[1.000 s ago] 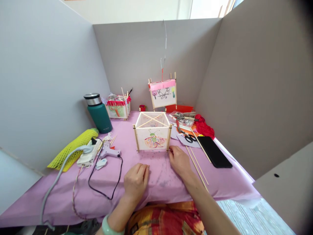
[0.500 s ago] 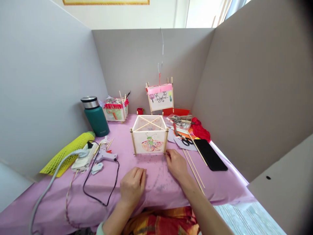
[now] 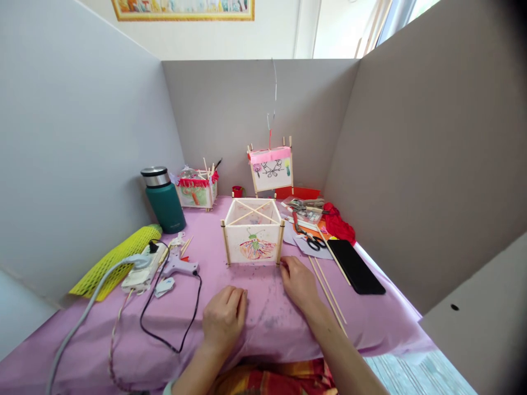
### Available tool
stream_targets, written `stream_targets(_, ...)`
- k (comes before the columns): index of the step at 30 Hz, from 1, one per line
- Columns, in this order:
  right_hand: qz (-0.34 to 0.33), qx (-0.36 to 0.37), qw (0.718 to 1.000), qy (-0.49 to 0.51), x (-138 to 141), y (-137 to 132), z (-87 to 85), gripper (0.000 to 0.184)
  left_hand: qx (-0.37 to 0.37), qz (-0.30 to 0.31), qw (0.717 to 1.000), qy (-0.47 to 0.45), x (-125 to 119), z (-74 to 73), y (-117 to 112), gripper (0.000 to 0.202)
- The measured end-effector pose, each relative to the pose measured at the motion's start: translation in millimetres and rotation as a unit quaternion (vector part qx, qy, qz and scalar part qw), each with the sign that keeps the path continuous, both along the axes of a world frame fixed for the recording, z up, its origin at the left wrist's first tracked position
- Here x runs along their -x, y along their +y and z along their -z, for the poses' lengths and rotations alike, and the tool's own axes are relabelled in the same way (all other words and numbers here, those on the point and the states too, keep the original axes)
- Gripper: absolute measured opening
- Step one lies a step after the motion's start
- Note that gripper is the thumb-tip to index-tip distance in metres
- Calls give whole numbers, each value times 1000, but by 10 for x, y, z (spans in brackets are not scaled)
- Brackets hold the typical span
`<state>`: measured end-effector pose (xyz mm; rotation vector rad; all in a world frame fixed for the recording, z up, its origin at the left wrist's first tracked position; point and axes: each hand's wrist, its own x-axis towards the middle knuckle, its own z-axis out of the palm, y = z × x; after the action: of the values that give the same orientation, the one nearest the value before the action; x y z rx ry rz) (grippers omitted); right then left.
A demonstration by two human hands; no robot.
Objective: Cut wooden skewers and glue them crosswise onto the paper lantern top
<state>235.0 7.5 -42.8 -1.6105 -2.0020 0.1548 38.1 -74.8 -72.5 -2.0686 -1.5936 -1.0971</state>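
Note:
A small box lantern (image 3: 252, 233) of wooden sticks and white paper, with a coloured drawing on its front, stands in the middle of the purple table cover (image 3: 267, 318). My right hand (image 3: 298, 280) lies on the cover with its fingertips at the lantern's near right corner post; the fingers are loosely curled and hold nothing I can see. My left hand (image 3: 224, 317) rests palm down near the table's front edge, fingers together and flat, nothing in it. It is apart from the lantern.
Left: a green flask (image 3: 163, 199), yellow foam net (image 3: 117, 258), power strip (image 3: 142, 267), glue gun (image 3: 179, 267) with black cord. Back: two more lanterns (image 3: 197, 188) (image 3: 271, 169). Right: scissors (image 3: 313, 241), red cloth (image 3: 338, 224), black phone (image 3: 355, 266), loose sticks (image 3: 327, 291). Grey partitions on three sides.
The view has tilted up a little, so everything sits lower in the picture. Both hands stay where they were on the cover beside the lantern.

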Motion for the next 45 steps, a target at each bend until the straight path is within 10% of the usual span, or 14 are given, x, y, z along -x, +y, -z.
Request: stream_targets(45, -10, -3, 1000, 8, -30, 2, 25, 24, 14, 4, 1000, -10, -4, -16, -20, 16)
